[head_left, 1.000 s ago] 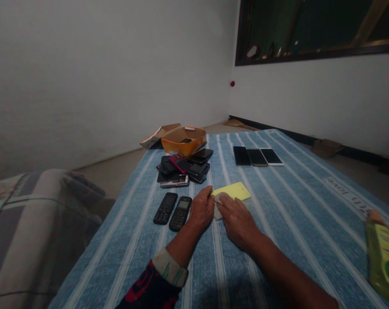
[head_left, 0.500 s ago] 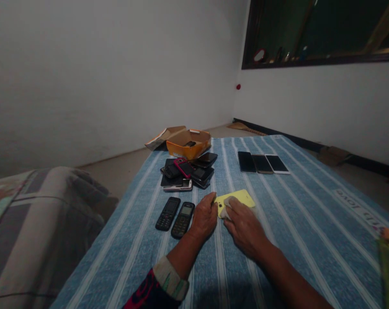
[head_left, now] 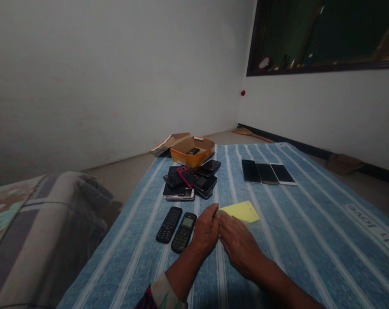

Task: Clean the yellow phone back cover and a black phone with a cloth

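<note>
A yellow phone [head_left: 242,210] lies tilted on the blue striped cloth, its left end between my hands. My left hand [head_left: 206,229] grips that left end, fingers closed. Against it, my right hand [head_left: 238,242] presses a pale cloth onto the phone; most of the cloth is hidden under the fingers. Left of my left hand are two black keypad phones, one [head_left: 169,225] farther out and the other [head_left: 183,232] nearer the wrist.
Behind the keypad phones is a pile of several phones [head_left: 181,182], with an open orange box [head_left: 189,159] beyond. Three phones [head_left: 267,173] lie side by side at the right back. A draped grey blanket [head_left: 59,223] stands at the left.
My right hand has slid left along the yellow phone with the cloth, up against my left hand. More of the phone's right part shows. The whole view has shifted slightly.
</note>
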The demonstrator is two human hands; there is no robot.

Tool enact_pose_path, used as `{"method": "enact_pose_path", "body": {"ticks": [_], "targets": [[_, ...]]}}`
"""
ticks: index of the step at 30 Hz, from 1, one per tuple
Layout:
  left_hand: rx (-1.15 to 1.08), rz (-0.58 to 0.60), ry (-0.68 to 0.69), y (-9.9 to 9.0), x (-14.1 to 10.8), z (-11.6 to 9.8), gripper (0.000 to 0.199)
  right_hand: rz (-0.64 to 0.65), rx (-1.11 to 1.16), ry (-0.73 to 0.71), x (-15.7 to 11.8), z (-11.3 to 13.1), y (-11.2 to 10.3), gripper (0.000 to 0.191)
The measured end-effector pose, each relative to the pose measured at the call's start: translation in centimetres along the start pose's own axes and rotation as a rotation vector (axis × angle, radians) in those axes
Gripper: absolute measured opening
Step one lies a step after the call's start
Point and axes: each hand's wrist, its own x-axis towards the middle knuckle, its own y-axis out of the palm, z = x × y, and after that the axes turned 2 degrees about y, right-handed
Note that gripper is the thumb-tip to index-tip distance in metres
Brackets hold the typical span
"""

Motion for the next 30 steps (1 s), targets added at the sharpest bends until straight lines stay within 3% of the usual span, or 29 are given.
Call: {"method": "enact_pose_path", "body": {"ticks": [9,19,30], "targets": [[-0.023,-0.06,-0.044,0.0,-0.2,-0.2,0.037,-0.062,0.012,0.027,2.5,-1.2,1.8,0.045],[-0.002,-0.046,-0.042,0.0,-0.5,-0.3,0.036,-0.018,0.042,-0.053,0.5,-1.5,1.7,0.057],[-0.009,-0.074,-0.046,0.1,-0.4,0.0,0.036,-0.089,-0.028,0.035,2.1,-1.1,2.7,0.049]]}}
